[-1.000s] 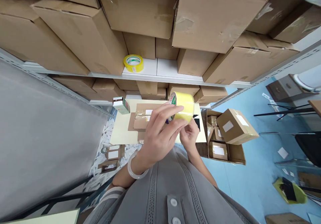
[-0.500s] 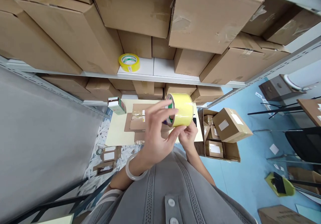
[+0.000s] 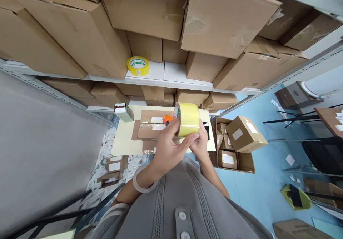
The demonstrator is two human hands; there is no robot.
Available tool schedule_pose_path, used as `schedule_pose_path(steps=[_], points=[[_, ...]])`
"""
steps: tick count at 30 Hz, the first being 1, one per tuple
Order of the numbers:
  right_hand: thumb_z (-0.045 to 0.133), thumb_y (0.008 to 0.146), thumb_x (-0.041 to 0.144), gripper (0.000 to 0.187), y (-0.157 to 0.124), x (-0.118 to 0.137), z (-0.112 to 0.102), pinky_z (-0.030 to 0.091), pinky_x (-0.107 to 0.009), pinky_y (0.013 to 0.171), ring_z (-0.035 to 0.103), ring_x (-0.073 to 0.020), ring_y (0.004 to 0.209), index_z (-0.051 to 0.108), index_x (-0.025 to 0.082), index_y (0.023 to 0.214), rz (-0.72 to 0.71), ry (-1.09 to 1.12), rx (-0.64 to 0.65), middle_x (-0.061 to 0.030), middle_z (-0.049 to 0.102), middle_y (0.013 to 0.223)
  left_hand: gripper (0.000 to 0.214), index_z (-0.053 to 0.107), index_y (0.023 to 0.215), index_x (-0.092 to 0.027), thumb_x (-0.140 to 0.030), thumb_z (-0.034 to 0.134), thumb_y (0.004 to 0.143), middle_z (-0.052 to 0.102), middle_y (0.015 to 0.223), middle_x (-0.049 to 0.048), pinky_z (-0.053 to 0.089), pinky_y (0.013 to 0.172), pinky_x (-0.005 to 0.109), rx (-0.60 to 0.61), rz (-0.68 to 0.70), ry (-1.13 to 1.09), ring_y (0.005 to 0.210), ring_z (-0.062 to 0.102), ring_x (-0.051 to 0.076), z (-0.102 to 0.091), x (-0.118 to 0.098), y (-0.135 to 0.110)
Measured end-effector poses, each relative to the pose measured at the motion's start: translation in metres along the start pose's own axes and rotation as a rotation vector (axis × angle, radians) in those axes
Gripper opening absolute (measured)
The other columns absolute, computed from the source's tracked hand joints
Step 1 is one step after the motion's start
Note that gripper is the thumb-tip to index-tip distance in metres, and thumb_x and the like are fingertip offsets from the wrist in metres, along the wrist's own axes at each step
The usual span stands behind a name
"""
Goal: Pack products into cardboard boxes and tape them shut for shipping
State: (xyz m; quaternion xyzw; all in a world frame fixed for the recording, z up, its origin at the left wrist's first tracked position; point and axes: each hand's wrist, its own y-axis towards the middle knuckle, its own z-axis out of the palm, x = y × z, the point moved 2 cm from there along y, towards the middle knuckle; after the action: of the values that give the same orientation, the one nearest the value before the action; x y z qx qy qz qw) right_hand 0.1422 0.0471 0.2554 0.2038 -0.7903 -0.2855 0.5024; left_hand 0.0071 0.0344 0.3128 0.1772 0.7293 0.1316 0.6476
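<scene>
Between both hands, above the table, is a wide roll of yellow packing tape with its round opening turned to the left. My left hand is closed on the roll's left and lower side, its thumb along the bottom and its other fingers partly hidden. My right hand grips the lower right side, with most of its fingertips behind the roll. An orange object, its kind unclear, shows just left of the roll. Below lies a taped cardboard box with white labels on the pale table.
A small green-and-white carton stands at the table's left end. Another yellow tape roll lies on the shelf among cardboard boxes. To the right, a large open carton holds several parcels. Paper scraps cover the floor at left.
The tape roll has shifted slightly left and down. My left fingers, spread across its opening before, have closed around its lower left side. The orange object has come into view.
</scene>
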Motion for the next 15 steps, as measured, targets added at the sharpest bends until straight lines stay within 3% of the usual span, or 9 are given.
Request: schedule_pose_path(steps=[4,6,10,15], points=[[0.052,0.094,0.032,0.017,0.009,0.013,-0.014,0.051,-0.039,0.083,0.061,-0.0225,0.097,0.063,0.024,0.104,0.073,0.129,-0.11,-0.0064,0.064,0.1,0.018,0.067,0.104,-0.02,-0.031,0.068,0.09,0.072,0.101,0.0057,0.054,0.083,0.033,-0.02,0.111,0.118,0.095,0.067,0.019,-0.001,-0.002,0.001],[0.05,0.095,0.034,0.02,0.014,0.021,-0.02,0.051,-0.039,0.081,0.06,-0.0223,0.093,0.063,0.023,0.106,0.1,0.133,-0.105,-0.006,0.063,0.097,0.019,0.068,0.106,-0.02,-0.031,0.068,0.09,0.073,0.104,0.006,0.054,0.088,0.035,-0.015,0.132,0.142,0.099,0.067,0.02,-0.001,0.0,0.0],[0.062,0.088,0.041,0.021,0.019,0.037,-0.026,0.048,-0.038,0.073,0.056,-0.021,0.081,0.062,0.023,0.1,0.105,0.019,-0.063,-0.0033,0.06,0.087,0.017,0.069,0.103,-0.021,-0.034,0.064,0.092,0.074,0.105,0.0069,0.054,0.088,0.038,0.004,0.136,0.152,0.098,0.067,0.021,0.001,0.006,-0.002],[0.066,0.087,0.035,0.014,0.018,0.045,-0.024,0.046,-0.037,0.071,0.055,-0.0191,0.075,0.06,0.024,0.093,0.063,-0.029,-0.109,-0.0017,0.06,0.083,0.019,0.07,0.101,-0.022,-0.035,0.058,0.096,0.074,0.098,0.0052,0.054,0.091,0.039,-0.005,0.186,0.15,0.096,0.068,0.021,0.002,0.009,-0.003]])
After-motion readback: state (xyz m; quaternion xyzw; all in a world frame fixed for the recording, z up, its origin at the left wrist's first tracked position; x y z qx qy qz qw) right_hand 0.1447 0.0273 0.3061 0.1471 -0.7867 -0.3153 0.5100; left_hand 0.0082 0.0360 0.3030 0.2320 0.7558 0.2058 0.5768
